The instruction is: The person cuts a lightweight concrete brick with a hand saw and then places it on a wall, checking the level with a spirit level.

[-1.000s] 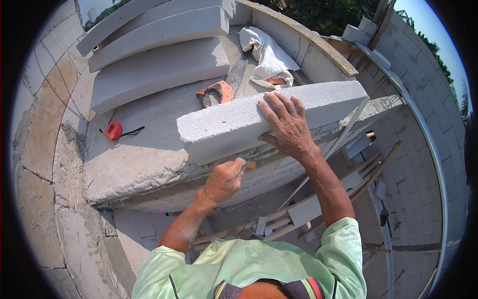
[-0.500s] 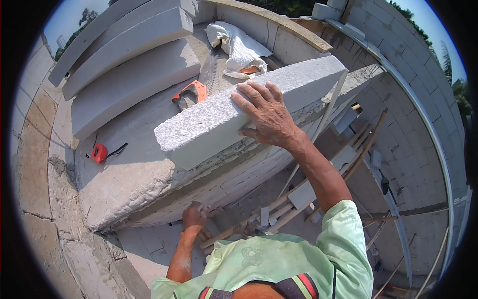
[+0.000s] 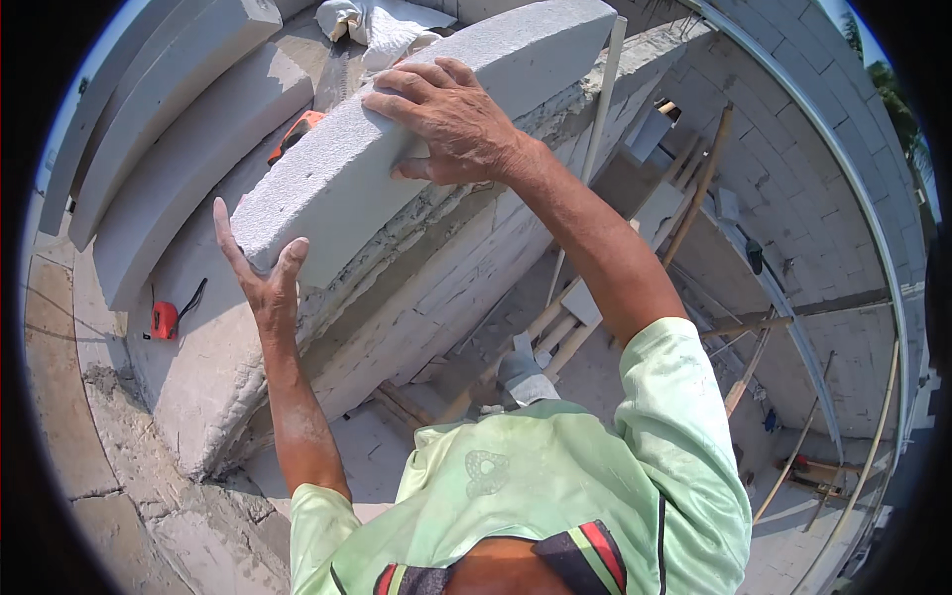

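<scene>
red tape measure (image 3: 165, 320): face too small in view to read. pale green shirt (image 3: 555, 476) has a faint dotted badge, w/ red & green stripes on its dark collar.

white block (image 3: 342, 188) sits on the rough ledge (image 3: 203, 387), along its near edge. long axis runs diag., lower l. to upper r. of view, approx. in line w/ that edge; one end points back to the person's l. side, other end up & away to the r. rough top faces up, smoother long side faces the person.

hands well apart. r. hand (image 3: 451, 119) clamped on the block nr. mid-length: fingers spread over the top, thumb on the near side. l. hand (image 3: 268, 283) spread wide round the lower l. end, fingers by the end, thumb by the near side; can't tell how firmly it touches.

orange saw handle (image 3: 296, 136) just behind block, partly hidden; white sack (image 3: 387, 30) beyond. more pale blocks (image 3: 208, 174) lie to the l. of the saw. tape measure on ledge, l. of the l. hand.
</scene>
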Demonstrator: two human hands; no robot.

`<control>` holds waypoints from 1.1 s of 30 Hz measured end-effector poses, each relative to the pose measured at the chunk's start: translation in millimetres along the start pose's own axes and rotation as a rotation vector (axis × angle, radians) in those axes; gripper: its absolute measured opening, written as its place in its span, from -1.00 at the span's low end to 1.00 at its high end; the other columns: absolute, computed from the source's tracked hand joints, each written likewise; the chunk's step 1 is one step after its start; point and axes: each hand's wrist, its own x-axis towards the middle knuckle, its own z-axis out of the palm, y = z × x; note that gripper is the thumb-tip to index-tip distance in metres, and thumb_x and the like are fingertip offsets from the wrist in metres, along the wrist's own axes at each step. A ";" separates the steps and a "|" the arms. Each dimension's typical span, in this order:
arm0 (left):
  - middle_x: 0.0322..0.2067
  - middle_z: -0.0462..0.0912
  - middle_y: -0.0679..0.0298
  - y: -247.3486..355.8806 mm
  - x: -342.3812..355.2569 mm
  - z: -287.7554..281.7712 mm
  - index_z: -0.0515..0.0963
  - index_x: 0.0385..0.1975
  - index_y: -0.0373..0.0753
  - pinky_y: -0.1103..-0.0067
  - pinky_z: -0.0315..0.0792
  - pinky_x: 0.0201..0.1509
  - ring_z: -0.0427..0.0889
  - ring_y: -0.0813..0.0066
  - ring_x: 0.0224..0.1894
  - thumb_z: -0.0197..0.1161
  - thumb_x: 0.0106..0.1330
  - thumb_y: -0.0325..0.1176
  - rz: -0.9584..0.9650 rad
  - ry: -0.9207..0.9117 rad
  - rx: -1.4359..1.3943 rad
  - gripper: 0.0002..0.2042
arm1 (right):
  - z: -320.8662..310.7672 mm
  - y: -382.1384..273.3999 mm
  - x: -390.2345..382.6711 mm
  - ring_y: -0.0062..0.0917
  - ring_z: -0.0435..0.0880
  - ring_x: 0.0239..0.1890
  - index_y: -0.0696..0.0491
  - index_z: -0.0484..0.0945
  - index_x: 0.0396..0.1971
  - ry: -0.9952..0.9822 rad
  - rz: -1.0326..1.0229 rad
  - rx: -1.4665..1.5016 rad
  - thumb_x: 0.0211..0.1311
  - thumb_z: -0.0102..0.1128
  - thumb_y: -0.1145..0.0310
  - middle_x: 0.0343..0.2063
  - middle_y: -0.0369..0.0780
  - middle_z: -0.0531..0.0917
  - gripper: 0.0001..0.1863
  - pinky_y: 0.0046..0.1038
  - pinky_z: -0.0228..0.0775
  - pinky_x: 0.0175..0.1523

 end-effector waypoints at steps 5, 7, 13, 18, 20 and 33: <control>0.31 0.19 0.05 -5.7 5.7 12.3 0.15 0.41 -0.19 0.28 0.25 0.40 0.24 0.17 0.36 0.53 -0.03 -0.17 0.054 0.125 0.009 -0.04 | 2.6 7.7 -1.4 -0.40 0.23 0.40 -0.31 0.34 0.30 -0.010 -0.010 0.013 -0.11 0.53 -0.11 0.30 -0.30 0.38 -0.10 -0.14 -0.13 0.54; 0.28 0.23 0.08 -8.8 6.0 10.1 0.19 0.39 -0.19 0.28 0.27 0.39 0.27 0.18 0.33 0.54 -0.03 -0.19 0.061 0.120 0.032 -0.07 | 2.2 10.9 -2.0 -0.40 0.20 0.42 -0.33 0.33 0.32 0.003 -0.040 0.033 -0.03 0.46 -0.15 0.33 -0.31 0.36 -0.14 -0.14 -0.14 0.56; 0.24 0.26 0.10 -22.6 6.4 6.8 0.22 0.36 -0.21 0.31 0.19 0.40 0.29 0.20 0.30 0.53 -0.02 -0.20 0.141 0.154 0.029 -0.11 | 3.9 14.9 0.2 -0.31 0.25 0.40 -0.28 0.43 0.26 0.036 -0.035 0.070 0.02 0.29 -0.35 0.29 -0.20 0.40 -0.20 -0.12 -0.07 0.52; 0.27 0.28 0.13 -25.2 7.0 6.9 0.23 0.35 -0.23 0.31 0.15 0.40 0.25 0.22 0.33 0.46 0.05 -0.20 0.181 0.126 0.077 -0.17 | -12.7 31.7 3.4 -0.23 0.13 0.45 -0.25 0.40 0.29 -0.105 0.026 0.169 -0.05 0.20 -0.49 0.33 -0.15 0.33 -0.07 -0.01 -0.20 0.56; 0.30 0.26 0.10 -24.1 7.5 8.6 0.23 0.35 -0.25 0.28 0.11 0.43 0.23 0.18 0.36 0.42 0.07 -0.15 0.181 0.145 0.075 -0.19 | -25.4 45.2 7.1 -0.15 0.18 0.42 -0.14 0.36 0.32 -0.104 -0.009 0.053 -0.16 0.23 -0.55 0.30 -0.08 0.36 0.07 0.18 -0.09 0.48; 0.36 0.15 0.02 -10.9 -26.4 34.8 0.02 0.43 -0.32 0.28 0.12 0.42 0.19 0.20 0.37 0.45 0.11 -0.02 0.068 0.421 0.124 -0.02 | -30.2 66.5 71.5 -0.22 0.48 0.20 -0.05 0.25 0.37 -0.554 -0.341 0.208 -0.35 0.64 -0.13 0.06 -0.09 0.55 0.18 -0.06 0.28 0.31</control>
